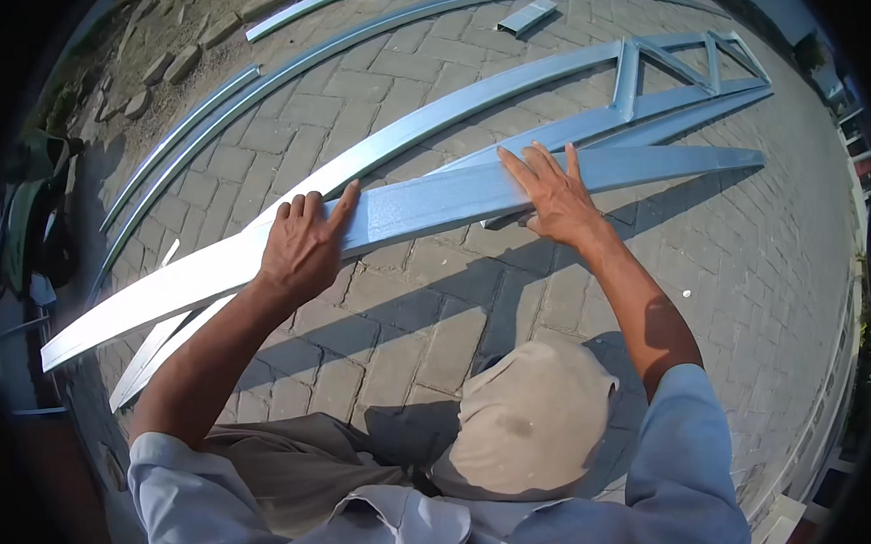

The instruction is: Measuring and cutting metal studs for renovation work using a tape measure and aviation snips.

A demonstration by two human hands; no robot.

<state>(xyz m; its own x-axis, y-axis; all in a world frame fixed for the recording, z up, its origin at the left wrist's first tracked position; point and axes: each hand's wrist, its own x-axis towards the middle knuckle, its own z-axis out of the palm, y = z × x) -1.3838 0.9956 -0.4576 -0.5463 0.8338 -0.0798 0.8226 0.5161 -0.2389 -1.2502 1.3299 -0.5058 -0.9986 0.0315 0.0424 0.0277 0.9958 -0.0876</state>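
A long silver metal channel (681,165) lies diagonally across the middle of the head view. My left hand (300,238) is shut on it left of centre, fingers curled over the far edge. Farther right, my right hand (560,199) holds it too, fingers spread over the top and thumb at the near edge. Just beyond lies a triangulated metal truss frame (628,78), with further channels partly hidden beneath the held piece.
Loose metal strips (283,14) and a short channel offcut (525,18) lie on grey herringbone paving (437,310). Broken stone blocks (184,65) edge the dirt at upper left. A dark green object (45,204) stands at far left. My khaki-covered knee (522,422) is below.
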